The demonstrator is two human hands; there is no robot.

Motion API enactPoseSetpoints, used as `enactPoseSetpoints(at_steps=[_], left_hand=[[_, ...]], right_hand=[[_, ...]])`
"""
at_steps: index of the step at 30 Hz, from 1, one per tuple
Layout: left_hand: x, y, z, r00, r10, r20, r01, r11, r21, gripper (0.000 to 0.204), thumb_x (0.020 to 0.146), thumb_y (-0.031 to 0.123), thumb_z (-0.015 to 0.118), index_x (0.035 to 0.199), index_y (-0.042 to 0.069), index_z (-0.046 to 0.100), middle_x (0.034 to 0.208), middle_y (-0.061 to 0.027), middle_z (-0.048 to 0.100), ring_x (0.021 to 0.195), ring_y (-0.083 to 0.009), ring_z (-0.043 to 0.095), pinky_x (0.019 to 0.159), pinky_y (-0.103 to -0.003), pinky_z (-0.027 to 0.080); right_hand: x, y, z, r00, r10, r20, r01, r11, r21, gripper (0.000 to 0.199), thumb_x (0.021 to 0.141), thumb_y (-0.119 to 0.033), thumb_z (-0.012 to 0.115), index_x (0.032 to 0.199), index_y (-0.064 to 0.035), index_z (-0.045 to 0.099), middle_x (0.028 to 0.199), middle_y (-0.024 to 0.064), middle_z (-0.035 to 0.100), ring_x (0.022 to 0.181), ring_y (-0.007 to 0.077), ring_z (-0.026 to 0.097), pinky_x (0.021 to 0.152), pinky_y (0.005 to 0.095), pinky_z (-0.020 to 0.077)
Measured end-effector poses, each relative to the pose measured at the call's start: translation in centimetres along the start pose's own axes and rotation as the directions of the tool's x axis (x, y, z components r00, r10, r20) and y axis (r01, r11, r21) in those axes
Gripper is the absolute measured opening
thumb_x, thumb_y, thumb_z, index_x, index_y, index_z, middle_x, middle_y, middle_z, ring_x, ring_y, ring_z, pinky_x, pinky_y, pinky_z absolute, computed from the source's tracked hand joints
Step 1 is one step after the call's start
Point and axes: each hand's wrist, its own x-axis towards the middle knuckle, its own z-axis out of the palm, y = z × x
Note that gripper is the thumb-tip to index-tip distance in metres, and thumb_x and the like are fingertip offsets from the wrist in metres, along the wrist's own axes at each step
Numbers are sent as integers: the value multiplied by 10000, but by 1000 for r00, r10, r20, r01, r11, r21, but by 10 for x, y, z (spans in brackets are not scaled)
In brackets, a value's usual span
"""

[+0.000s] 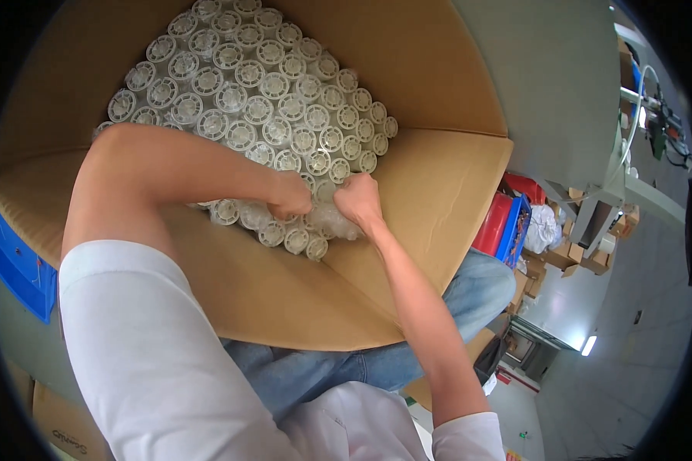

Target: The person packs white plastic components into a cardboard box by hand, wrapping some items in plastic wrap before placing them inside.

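A large open cardboard box (pixel 430 92) is packed with several rows of clear plastic bottles (pixel 261 84), seen from their round white tops. A thin clear plastic liner (pixel 332 223) covers the nearest bottles. Both my hands reach into the box at its near edge. My left hand (pixel 291 196) is clenched on the liner, and my right hand (pixel 357 198) is clenched on the same liner just beside it. The bunched film hides the nearest bottle tops.
The box's near flap (pixel 269 292) rests against my jeans-clad legs (pixel 484 284). A blue plastic crate (pixel 15 261) sits at the left. Red and blue crates (pixel 507 223) and small cardboard boxes (pixel 569 253) stand on the floor to the right, near a machine frame (pixel 630 146).
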Motion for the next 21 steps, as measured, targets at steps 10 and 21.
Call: enactPoseSetpoints(at_steps=[10,21], left_hand=[[26,11,7,967,242,-79,-254,892,-375,267,798,210,610,947,-12,612,853,-238,619,873,-369,601,738,-433,482],[4,28,-5,991,130,-42,-133,986,-96,286,754,241,651,900,1,599,810,-169,654,774,-340,647,626,-455,507]], right_hand=[[-24,43,60,984,176,39,-168,974,-152,304,711,-110,623,949,79,619,1022,292,604,1010,398,585,847,418,486],[-13,49,56,978,146,149,-134,987,-90,366,724,-193,672,972,70,617,1032,257,618,994,376,598,811,423,493]])
